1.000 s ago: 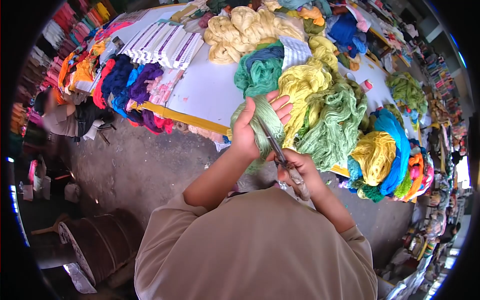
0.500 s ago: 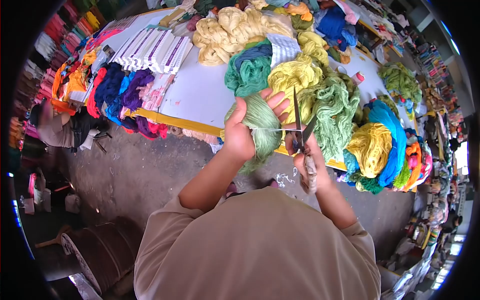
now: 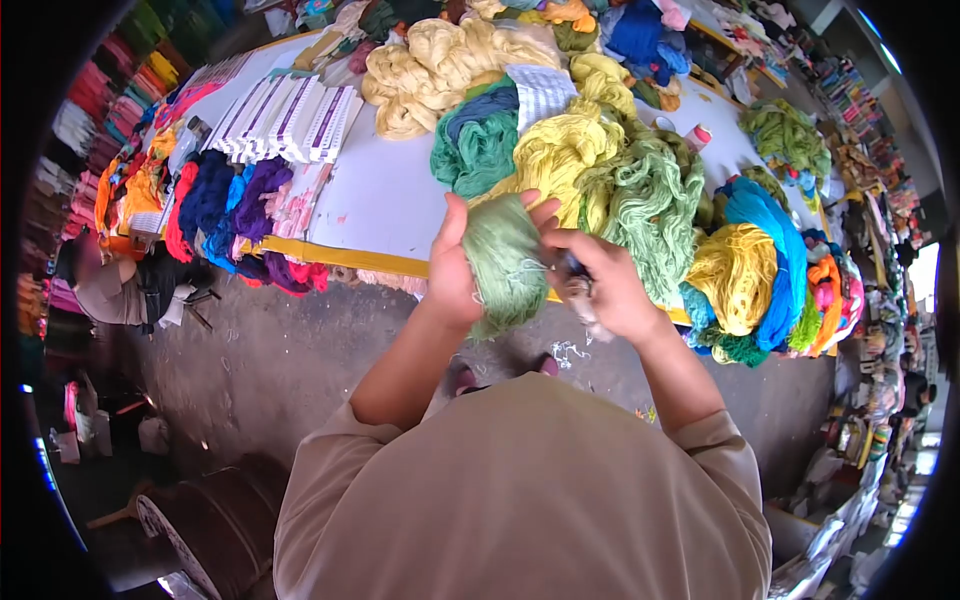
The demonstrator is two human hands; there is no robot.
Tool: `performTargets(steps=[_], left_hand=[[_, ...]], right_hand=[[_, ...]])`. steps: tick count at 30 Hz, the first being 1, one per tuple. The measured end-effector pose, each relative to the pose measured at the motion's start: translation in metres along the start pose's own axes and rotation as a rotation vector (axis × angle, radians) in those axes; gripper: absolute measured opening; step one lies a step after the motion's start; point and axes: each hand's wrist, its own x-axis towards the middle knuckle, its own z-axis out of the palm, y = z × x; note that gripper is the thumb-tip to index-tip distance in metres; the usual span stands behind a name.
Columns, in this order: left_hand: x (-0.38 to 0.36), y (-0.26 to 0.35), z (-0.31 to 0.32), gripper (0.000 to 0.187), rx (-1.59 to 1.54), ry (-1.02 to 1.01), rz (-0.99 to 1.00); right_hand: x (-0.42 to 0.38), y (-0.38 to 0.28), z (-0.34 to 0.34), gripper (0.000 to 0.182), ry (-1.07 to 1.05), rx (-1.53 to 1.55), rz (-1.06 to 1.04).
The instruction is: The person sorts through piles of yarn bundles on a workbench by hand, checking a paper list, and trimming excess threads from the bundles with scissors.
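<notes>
My left hand (image 3: 458, 268) is wrapped around a pale green skein of yarn (image 3: 505, 262), held in front of the table's edge. Thin white thread ends show on the skein. Close to its right side, my right hand (image 3: 610, 285) grips scissors (image 3: 578, 290), whose handles look wrapped in pale material. The blades are mostly hidden and blurred. Behind the hands lie a yellow skein (image 3: 572, 145), a dark green skein (image 3: 478, 150) and a light green skein (image 3: 655, 205).
On the white table (image 3: 375, 195) lie cream yarn (image 3: 430, 75), stacked white-and-purple bundles (image 3: 285, 120), purple yarn (image 3: 262, 195) and bright blue yarn (image 3: 770, 230). A seated person (image 3: 105, 285) is at far left. A large spool (image 3: 215, 520) stands on the floor at lower left.
The white thread stretched across from the skein to the scissors is no longer taut; loose ends lie on the skein. The scissors have turned downward, and my right hand has moved closer to the skein.
</notes>
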Motion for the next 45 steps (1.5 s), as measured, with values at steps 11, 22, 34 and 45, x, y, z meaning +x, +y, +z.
performTargets(steps=[11, 22, 34, 45], left_hand=[[-0.021, 0.063, -0.036, 0.070, -0.071, -0.060, 0.412], [0.009, -0.009, 0.043, 0.100, 1.967, -0.465, 0.584], [-0.041, 0.082, -0.042, 0.095, 2.559, -0.022, 0.480], [-0.001, 0.058, 0.012, 0.057, 0.602, 0.286, 0.661]], right_hand=[[-0.143, 0.035, -0.069, 0.033, 0.154, 0.403, 0.658], [-0.073, 0.008, 0.021, 0.111, 0.354, 0.546, -0.044], [-0.061, 0.012, -0.026, 0.081, 0.487, 0.651, 0.212], [-0.051, 0.041, -0.039, 0.048, 0.394, 1.133, 0.559]])
